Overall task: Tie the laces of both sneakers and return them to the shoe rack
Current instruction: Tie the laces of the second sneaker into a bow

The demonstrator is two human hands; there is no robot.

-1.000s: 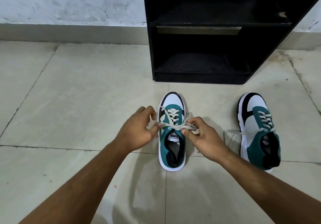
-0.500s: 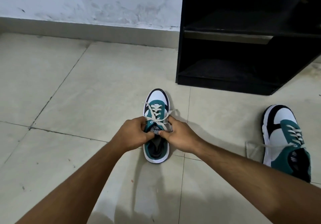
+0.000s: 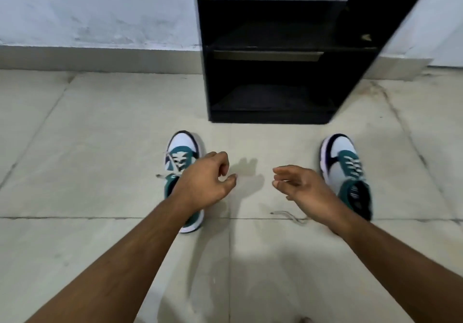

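Note:
Two teal, white and black sneakers stand on the tiled floor, toes toward the rack. The left sneaker (image 3: 182, 156) is partly hidden under my left hand (image 3: 205, 182), which hovers over its right side with fingers loosely curled and nothing in them. My right hand (image 3: 299, 186) is empty with fingers apart, between the two shoes and close to the right sneaker (image 3: 347, 170). A loose lace end (image 3: 288, 215) of the right sneaker trails on the floor under my right wrist. The black shoe rack (image 3: 275, 54) stands beyond the shoes, and its visible shelves hold nothing.
A pale wall and grey skirting (image 3: 100, 57) run behind the rack. Tile joints cross the floor (image 3: 75, 134) around the shoes.
Both hands have let go of the left sneaker's laces and moved right, toward the right sneaker. The view has swung right as well.

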